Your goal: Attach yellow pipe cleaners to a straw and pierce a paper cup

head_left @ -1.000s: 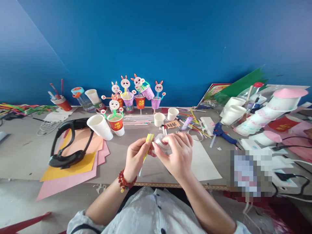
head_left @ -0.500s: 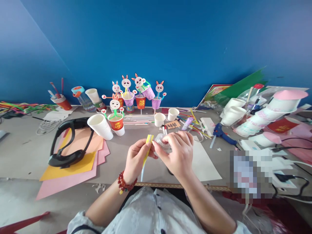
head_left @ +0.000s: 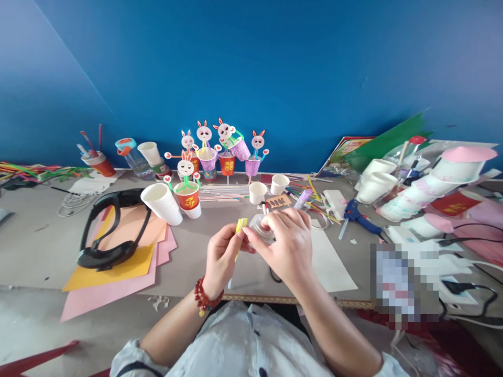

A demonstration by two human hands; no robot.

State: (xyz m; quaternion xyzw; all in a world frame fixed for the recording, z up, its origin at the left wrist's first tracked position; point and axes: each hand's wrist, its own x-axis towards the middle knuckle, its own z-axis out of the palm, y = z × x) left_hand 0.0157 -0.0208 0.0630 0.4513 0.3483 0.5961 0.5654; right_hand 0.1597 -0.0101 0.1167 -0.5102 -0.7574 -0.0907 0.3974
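Yellow strip in the left hand, upper end above the grip

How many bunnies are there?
5. A front bunny, a second bunny just behind it, then, going right, a third bunny, a fourth bunny and a fifth bunny. More might hide behind.

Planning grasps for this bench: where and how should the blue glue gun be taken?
Probably grip the blue glue gun by its handle, right hand from above: it lies on the table, handle slanting rightward, apart from the translucent glue stick jutting toward the near edge.
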